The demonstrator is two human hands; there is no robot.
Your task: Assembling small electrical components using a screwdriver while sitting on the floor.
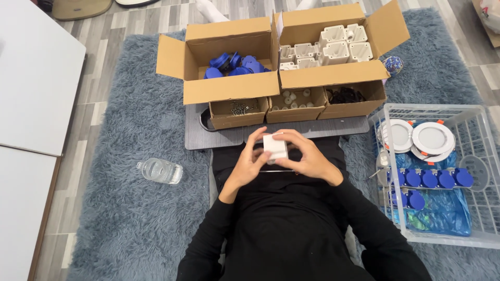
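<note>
Both of my hands hold one small white plastic box (274, 148) in front of my lap. My left hand (249, 158) grips its left side with fingers curled over the top edge. My right hand (307, 156) wraps around its right side and back. Beyond the hands, an open cardboard box (224, 86) holds blue plastic parts (234, 63), and a second open box (333, 73) holds several white plastic housings (333, 48).
Three small cardboard trays (294, 106) with screws, white bits and black parts stand on a grey mat (198, 135). A clear plastic bottle (160, 170) lies on the shaggy rug at left. A white wire basket (482, 151) at right holds round white lamps and blue sockets.
</note>
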